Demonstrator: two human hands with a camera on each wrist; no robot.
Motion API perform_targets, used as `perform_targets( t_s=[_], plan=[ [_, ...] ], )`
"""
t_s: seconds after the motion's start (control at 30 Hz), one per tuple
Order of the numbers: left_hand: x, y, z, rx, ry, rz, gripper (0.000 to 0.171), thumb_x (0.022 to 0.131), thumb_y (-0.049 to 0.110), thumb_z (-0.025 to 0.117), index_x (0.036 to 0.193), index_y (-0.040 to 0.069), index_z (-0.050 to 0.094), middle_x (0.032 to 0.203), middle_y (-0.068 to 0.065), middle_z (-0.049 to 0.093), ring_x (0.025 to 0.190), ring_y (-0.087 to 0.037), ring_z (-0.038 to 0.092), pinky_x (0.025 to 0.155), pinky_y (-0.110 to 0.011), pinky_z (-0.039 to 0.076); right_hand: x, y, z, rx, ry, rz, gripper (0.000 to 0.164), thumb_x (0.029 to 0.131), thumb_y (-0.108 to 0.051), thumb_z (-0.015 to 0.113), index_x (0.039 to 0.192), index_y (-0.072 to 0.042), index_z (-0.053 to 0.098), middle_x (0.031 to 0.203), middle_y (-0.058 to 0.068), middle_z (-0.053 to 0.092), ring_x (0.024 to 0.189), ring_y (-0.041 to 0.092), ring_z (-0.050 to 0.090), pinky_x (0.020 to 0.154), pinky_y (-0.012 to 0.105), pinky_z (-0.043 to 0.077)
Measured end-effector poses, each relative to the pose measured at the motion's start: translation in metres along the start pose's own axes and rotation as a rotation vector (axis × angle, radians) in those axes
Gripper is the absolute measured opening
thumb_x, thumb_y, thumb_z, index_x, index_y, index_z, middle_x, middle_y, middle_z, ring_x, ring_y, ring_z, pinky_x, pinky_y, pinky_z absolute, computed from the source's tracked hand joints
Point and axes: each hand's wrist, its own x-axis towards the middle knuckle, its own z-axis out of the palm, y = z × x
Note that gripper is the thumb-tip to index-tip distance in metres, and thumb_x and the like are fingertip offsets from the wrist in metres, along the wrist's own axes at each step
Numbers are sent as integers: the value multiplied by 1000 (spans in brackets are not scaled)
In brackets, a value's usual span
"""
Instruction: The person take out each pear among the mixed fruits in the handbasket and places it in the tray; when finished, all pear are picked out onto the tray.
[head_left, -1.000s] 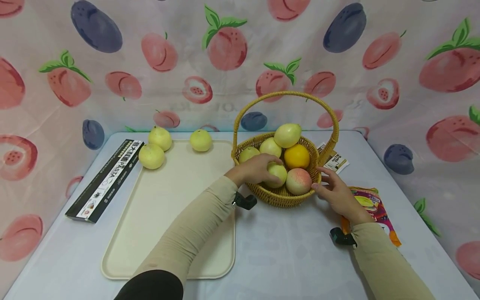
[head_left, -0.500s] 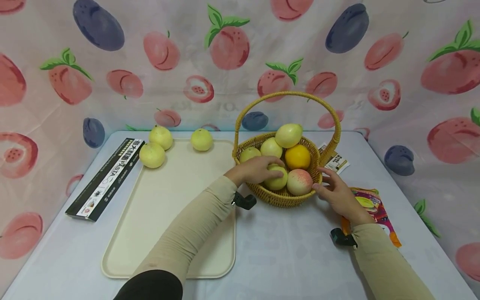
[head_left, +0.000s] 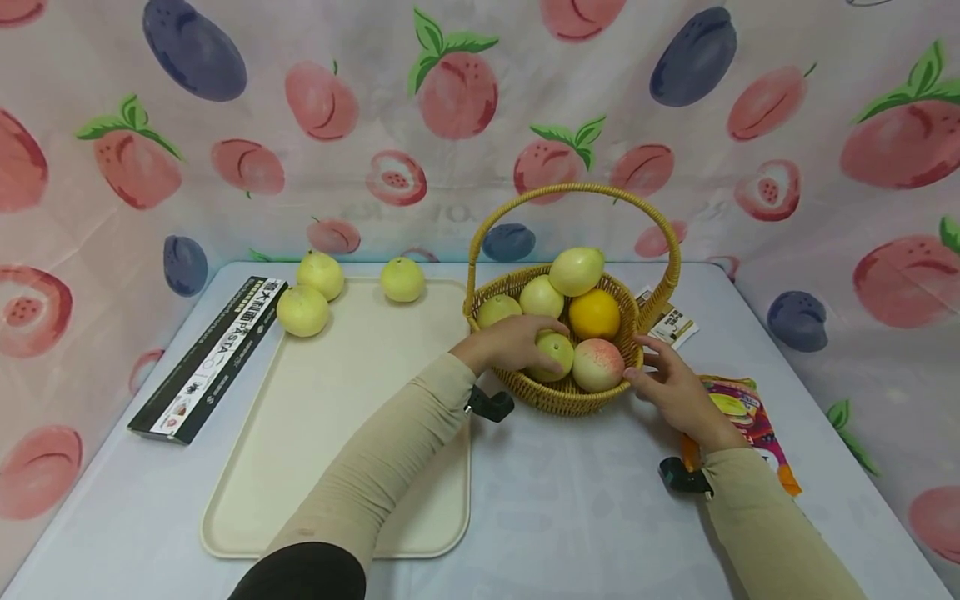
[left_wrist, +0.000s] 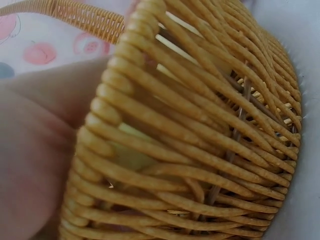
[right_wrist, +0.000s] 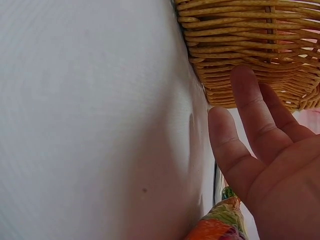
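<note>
A round yellow-green fruit (head_left: 553, 350) sits at the front left inside the wicker basket (head_left: 567, 403). My left hand (head_left: 510, 340) holds it from the left, reaching over the rim with thumb and fingers around it. In the left wrist view, the basket's woven side (left_wrist: 200, 120) hides most of this fruit. My right hand (head_left: 678, 396) is at the basket's right side, its fingers (right_wrist: 252, 112) extended against the outer weave. Beside the held fruit lie a peach (head_left: 597, 365) and an orange (head_left: 595, 314). Behind are a lemon-shaped fruit (head_left: 577, 271) and two other yellow-green fruits (head_left: 542, 297).
A cream tray (head_left: 337, 417) lies left of the basket, with a round fruit (head_left: 402, 279) at its far edge and two more (head_left: 303, 311) at its far left corner. Further left is a black pasta box (head_left: 210, 358). A colourful packet (head_left: 742, 408) lies near my right wrist, a small sachet (head_left: 673, 323) behind.
The fruit under my left hand has turned and settled slightly lower, so a small dark spot on its top now shows. My right hand stays at the basket's side.
</note>
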Motion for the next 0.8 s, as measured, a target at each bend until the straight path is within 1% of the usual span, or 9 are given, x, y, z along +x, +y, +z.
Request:
perform_targets(
  t_s=[0.23,0.43,0.53,0.73,0.8],
  plan=[
    [1,1,1,5,7,-13,65,89,40,77,146,25,52,143,4,54,125,-17,50,103,-35,41,-1,-2,0,14,-3,11,69,104,-35,56,158,-10,23,149,36,32,122,51,51,91,50,53],
    [-2,3,1,15,34,-2,64,90,41,76,147,24,52,144,4,54,127,-17,50,104,-35,40,0,-2,-1,19,-2,12,68,104,-36,56,158,-11,23,149,35,33,120,49,52,90,46,53],
    [-3,2,2,2,45,19,65,90,40,76,148,23,52,145,3,53,127,-17,49,104,-35,41,0,-1,-1,18,3,10,68,104,-36,56,158,-10,24,149,35,34,120,49,53,89,43,53],
    [-4,-2,3,-45,91,102,65,92,37,74,149,18,50,150,0,48,134,-16,44,109,-33,37,0,-1,0,24,0,9,69,104,-36,56,158,-9,23,150,36,32,119,49,53,90,46,53],
    [-5,-2,3,-60,104,123,65,92,36,74,149,17,50,151,-1,46,137,-16,41,111,-33,35,0,-2,0,23,-1,11,69,104,-36,56,158,-10,23,149,36,32,119,49,53,91,48,53]
  ],
)
